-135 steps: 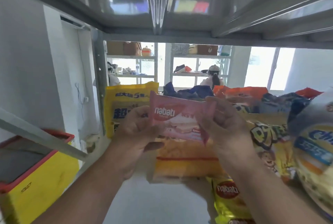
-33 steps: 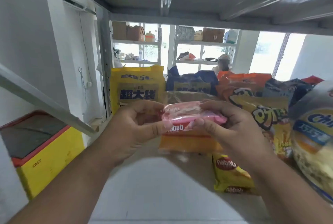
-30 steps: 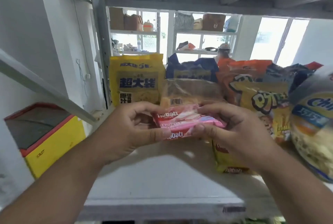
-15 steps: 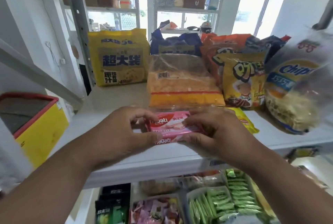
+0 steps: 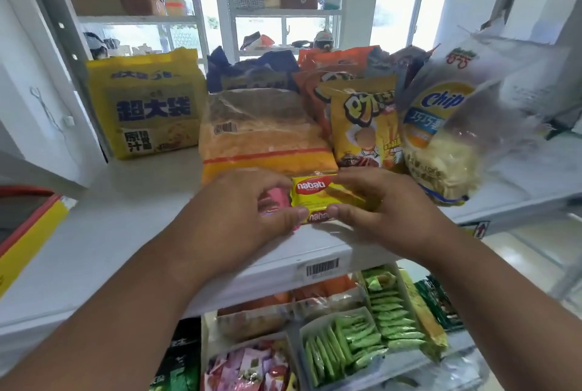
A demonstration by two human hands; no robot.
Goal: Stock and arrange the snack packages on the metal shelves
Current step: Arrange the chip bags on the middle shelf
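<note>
A pink nabati wafer pack (image 5: 277, 201) lies on the white metal shelf (image 5: 126, 217) near its front edge, mostly covered by my left hand (image 5: 248, 211), whose fingers curl over it. Right beside it sits a yellow nabati wafer pack (image 5: 318, 193), touching the pink one. My right hand (image 5: 378, 208) pinches the yellow pack's right end between thumb and fingers. My left thumb touches the yellow pack's front edge.
Behind the hands stand a clear orange snack bag (image 5: 261, 138), a yellow noodle bag (image 5: 145, 104), a yellow chips bag (image 5: 365, 126) and a Chip bag (image 5: 441, 138). The lower shelf holds green packs (image 5: 362, 337). A red and yellow chest (image 5: 28, 227) sits at left.
The pink pack went from both hands down onto the shelf front. My right hand let go of it and now holds the yellow pack beside it. The view tilted downward.
</note>
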